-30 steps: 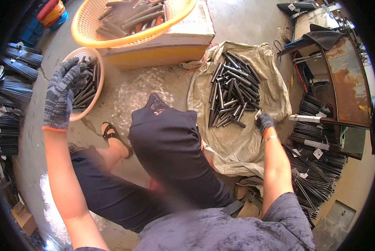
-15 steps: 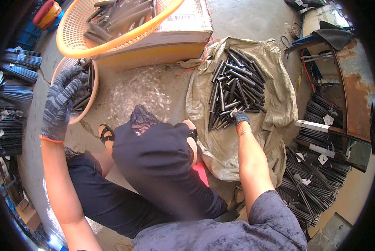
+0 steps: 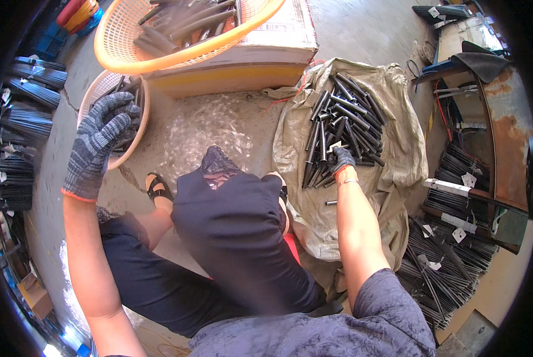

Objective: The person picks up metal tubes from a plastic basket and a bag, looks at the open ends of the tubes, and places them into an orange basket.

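Observation:
My left hand (image 3: 102, 140), in a grey knitted glove with an orange cuff, is raised in front of the lower basket (image 3: 83, 107). Its fingers are loosely bent and apart, with nothing visible in them. My right hand (image 3: 343, 159), gloved too, reaches down to the near side of a heap of short black tubes (image 3: 353, 116). Its fingers are curled in among the tubes; a small pale spot shows at their tips, and what they grip is hidden. The heap lies on a crumpled olive sack (image 3: 391, 196). One short tube (image 3: 331, 203) lies apart, left of my right forearm.
An orange-rimmed basket (image 3: 129, 66) of dark tubes stands against a cardboard box (image 3: 231, 78) at the far left. Bundles of thin dark rods lie at left (image 3: 25, 128) and right (image 3: 451, 262). A rusty metal frame (image 3: 510, 149) stands at right.
The view has shifted slightly. My left hand's fingers have bent further. My right hand has moved a little into the heap's near edge, and a single tube now lies apart on the sack.

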The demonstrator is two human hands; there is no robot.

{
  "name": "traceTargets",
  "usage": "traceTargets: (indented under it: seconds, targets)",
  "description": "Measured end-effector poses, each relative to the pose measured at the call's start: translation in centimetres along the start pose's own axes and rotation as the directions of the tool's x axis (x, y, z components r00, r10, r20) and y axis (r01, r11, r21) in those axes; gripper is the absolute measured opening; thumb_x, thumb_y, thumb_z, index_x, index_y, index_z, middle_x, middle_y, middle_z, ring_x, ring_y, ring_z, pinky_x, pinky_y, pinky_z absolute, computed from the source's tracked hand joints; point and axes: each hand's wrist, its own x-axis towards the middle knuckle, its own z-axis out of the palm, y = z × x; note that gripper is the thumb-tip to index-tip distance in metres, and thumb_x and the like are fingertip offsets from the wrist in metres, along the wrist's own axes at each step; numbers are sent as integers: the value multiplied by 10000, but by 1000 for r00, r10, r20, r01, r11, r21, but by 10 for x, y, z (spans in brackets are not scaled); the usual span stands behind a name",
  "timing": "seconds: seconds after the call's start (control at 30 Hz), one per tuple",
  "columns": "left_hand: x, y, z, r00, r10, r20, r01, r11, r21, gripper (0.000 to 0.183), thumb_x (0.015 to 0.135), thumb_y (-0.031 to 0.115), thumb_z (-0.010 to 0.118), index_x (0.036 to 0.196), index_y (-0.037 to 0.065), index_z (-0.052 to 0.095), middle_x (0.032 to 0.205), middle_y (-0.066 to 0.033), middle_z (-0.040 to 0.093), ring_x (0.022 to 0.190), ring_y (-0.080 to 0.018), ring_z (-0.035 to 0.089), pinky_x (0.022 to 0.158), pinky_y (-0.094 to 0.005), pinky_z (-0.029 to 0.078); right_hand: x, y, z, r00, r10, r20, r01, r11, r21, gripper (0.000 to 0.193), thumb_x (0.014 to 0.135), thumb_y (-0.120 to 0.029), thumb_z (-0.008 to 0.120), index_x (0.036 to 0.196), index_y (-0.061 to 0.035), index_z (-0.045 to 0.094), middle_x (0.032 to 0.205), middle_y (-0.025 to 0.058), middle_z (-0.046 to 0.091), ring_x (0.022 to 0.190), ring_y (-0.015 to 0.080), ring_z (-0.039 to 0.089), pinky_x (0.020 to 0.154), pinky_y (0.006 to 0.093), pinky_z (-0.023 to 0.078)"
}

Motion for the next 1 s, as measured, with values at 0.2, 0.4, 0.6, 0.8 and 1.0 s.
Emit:
traceTargets:
  seconds: [0.2,0.4,0.6,0.8,1.0]
  targets:
    - [-7,3,-7,1000,-10,-30,9,999,-48,410,871,153,617,1232,-14,517,1099,-87,608,996,-142,589,903,-271,473,-47,-22,31,988,157,8,-136,830,541,65,846,-108,621,890,-80,583,780,82,595,642,214,565,522,333,519]
    - [-3,6,-3,999,34,22,-33,999,-28,387,855,140,633,1202,-5,541,1091,-82,604,982,-141,592,877,-266,486,-125,26,28,976,181,121,-210,635,744,36,806,-23,652,798,-20,617,780,113,645,724,267,628,670,369,596]
    - [-14,12,-4,993,120,-3,-120,992,-43,359,842,130,650,1163,-10,570,1062,-87,621,921,-148,602,808,-271,489,-240,-31,54,872,-217,438,-25,875,484,91,813,-47,681,871,-71,615,812,38,621,756,173,618,730,304,537]
    - [-16,17,-7,959,284,8,-279,937,210,364,852,201,649,1123,-32,581,986,-90,623,901,-163,608,804,-272,495,-333,-218,127,547,-519,657,618,780,101,166,794,-44,699,945,-12,640,828,44,668,752,139,626,689,262,517]
    - [-12,12,-8,959,281,-26,-281,942,-183,449,883,243,647,1233,-6,515,1061,-64,630,915,-134,598,792,-267,495,-407,-301,250,49,-212,976,991,131,-22,148,724,-99,763,812,-52,654,799,49,598,812,163,564,740,314,473]
